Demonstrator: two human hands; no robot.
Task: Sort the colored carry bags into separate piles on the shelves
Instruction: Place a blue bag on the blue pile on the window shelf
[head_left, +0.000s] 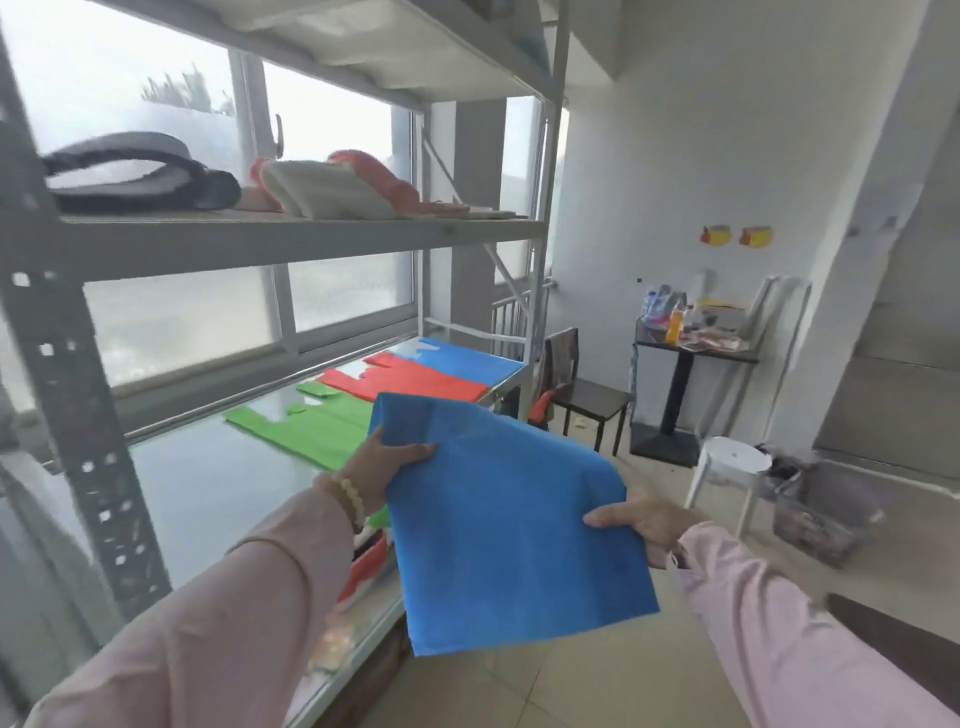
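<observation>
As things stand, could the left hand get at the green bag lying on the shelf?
Probably not right away: the left hand is pinching a corner of the blue bag, which the right hand also holds. The green bag lies flat on the shelf just beyond it, with nothing between.

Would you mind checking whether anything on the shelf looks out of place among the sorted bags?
The green pile, red pile and blue pile lie flat and separate. The odd spot is nearer: red and green bags sit jumbled at the shelf's front edge, partly hidden behind the held blue bag.
</observation>
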